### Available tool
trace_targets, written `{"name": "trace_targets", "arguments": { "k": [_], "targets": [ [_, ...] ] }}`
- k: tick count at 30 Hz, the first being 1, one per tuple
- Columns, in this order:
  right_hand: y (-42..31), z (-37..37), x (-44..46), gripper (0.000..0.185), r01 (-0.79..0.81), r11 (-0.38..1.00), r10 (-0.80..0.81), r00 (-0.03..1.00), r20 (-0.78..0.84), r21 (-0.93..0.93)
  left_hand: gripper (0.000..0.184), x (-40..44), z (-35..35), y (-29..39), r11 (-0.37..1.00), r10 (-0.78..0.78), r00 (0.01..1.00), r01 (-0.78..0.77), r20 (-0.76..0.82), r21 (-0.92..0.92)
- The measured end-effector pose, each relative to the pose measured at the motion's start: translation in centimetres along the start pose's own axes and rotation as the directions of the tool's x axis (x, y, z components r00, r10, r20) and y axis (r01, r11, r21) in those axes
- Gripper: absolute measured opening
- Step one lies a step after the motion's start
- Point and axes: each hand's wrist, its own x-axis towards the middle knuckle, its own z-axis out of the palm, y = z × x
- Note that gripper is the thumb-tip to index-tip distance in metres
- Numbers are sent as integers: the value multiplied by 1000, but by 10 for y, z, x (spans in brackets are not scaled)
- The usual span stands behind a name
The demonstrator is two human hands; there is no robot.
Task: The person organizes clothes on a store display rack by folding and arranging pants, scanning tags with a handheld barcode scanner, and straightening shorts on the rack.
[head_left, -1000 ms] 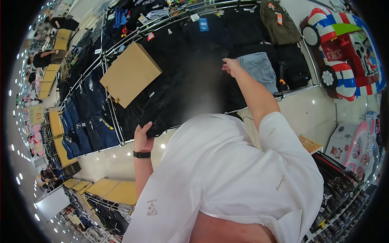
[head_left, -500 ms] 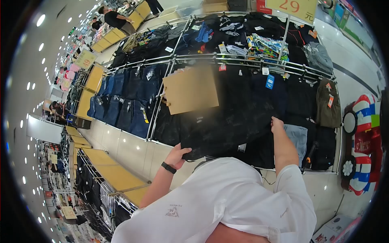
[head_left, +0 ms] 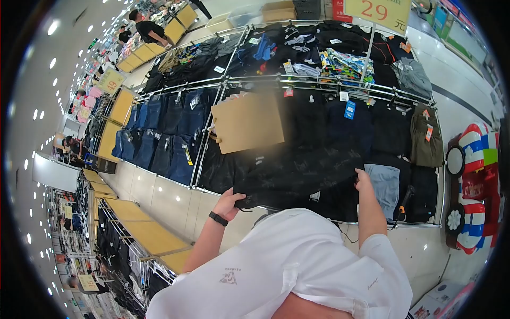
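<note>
A pair of black trousers with a faint print is stretched out between my two hands, low over the display table. My left hand, a dark band at its wrist, is closed on the near left end. My right hand pinches the right end. A brown paper bag with rope handles lies just beyond the trousers, partly blurred. Beside my right hand is a light grey-blue folded garment.
Folded jeans fill the left section of the table. Metal rails divide it. A yellow price sign stands at the back. Red, white and blue wheeled items sit on the right. A person in black stands far left.
The trousers have come lower and flatter, and both hands have dropped slightly. My view has shifted a little. The distant person in black has turned somewhat.
</note>
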Motion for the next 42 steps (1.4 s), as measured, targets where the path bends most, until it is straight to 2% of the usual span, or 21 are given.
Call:
{"name": "trace_targets", "arguments": {
  "k": [2,5,7,8,10,11,12,14,16,18,19,20,22,26,28,32,34,36,38,40,42],
  "targets": [
    [-3,-3,14,32,-91,989,68,979,191,118,36,-2,1,0,1000,3,1000,-3,-9,-3],
    [-2,-2,47,28,-84,980,56,986,155,178,34,-1,-2,-3,1000,16,999,-17,-32,-20],
    [-6,0,42,22,-18,966,-14,992,122,258,33,1,-8,-10,999,43,998,-44,-38,-21],
    [-4,-1,53,19,-36,947,-31,978,206,318,35,-2,-5,-9,999,34,998,-36,-54,-39],
    [7,0,92,19,23,925,-120,965,235,379,39,1,-10,-11,998,22,998,-26,-57,-63],
    [2,3,82,21,83,926,-155,973,170,368,43,2,-9,-10,999,14,995,-18,-95,-49],
    [-17,5,24,23,163,938,-186,981,46,307,48,1,-10,-9,999,5,991,-10,-137,-33],
    [-41,1,-14,33,289,948,-299,952,61,132,55,8,-27,-12,1000,24,980,-28,-199,-14],
    [-61,-3,-5,22,408,908,-416,905,86,95,42,14,-38,-2,998,47,977,-54,-207,-28],
    [-94,-6,-51,10,558,826,-562,826,39,72,41,22,-53,15,997,68,972,-73,-226,-11],
    [-111,-11,-56,11,621,778,-628,773,90,88,36,27,-62,26,995,98,985,-100,-138,-4],
    [-123,-18,-62,13,679,726,-687,713,140,109,29,31,-64,38,993,121,986,-119,-118,27],
    [-152,-27,-114,16,757,644,-764,632,130,111,25,34,-73,66,981,113,985,-89,-132,174],
    [-179,-51,-186,14,830,547,-837,544,57,108,13,48,-61,115,943,200,980,-187,-17,274],
    [-176,-63,-219,15,824,551,-832,554,15,132,11,52,-54,135,933,211,977,-211,31,290],
    [-144,-84,-266,11,820,547,-824,563,-64,170,13,59,-54,146,945,236,966,-253,102,206],
    [-114,-92,-285,14,854,472,-837,512,-193,218,12,50,-47,138,932,278,953,-298,124,204],
    [-72,-114,-272,24,844,521,-822,537,-191,131,11,54,-64,112,943,205,975,-220,84,250],
    [-20,-127,-239,25,783,616,-747,614,-257,83,13,62,-81,68,958,81,988,-41,-129,285],
    [35,-135,-203,21,679,734,-650,715,-259,32,17,90,-113,10,949,-19,994,53,-112,311],
    [85,-140,-171,16,517,825,-474,852,-222,227,20,110,-132,-42,921,-161,967,218,-195,322]
  ]
}}
